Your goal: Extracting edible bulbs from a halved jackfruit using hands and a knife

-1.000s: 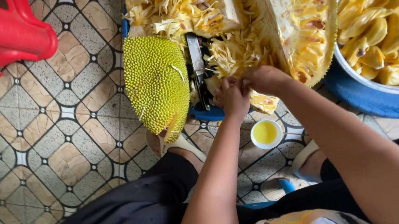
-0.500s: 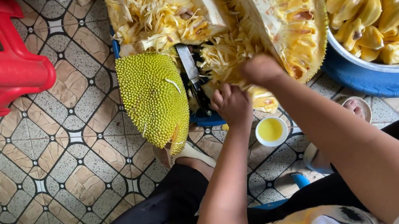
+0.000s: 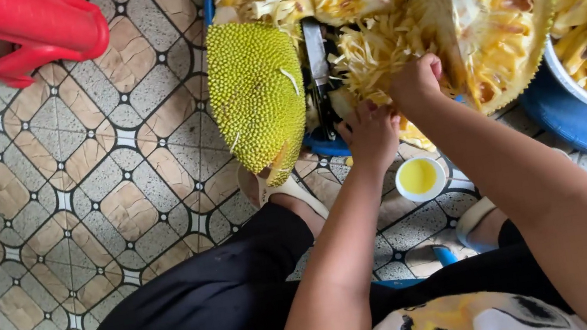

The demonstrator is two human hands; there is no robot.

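Head view looks down on my two hands at a split jackfruit on the patterned tile floor. My left hand has its fingers curled together, pressing down into the pale stringy fibres at the fruit's cut edge; I cannot tell what, if anything, it pinches. My right hand is closed in a fist, gripping fibres beside the big half, whose cut face is fibrous with glossy yellow pods. To the left lies a knobbly green rind piece, domed and spiky. A knife with a flat grey blade lies between rind and fibres. A round steel bowl of smooth yellow pods sits right. A small white cup of yellow liquid stands just below my hands.
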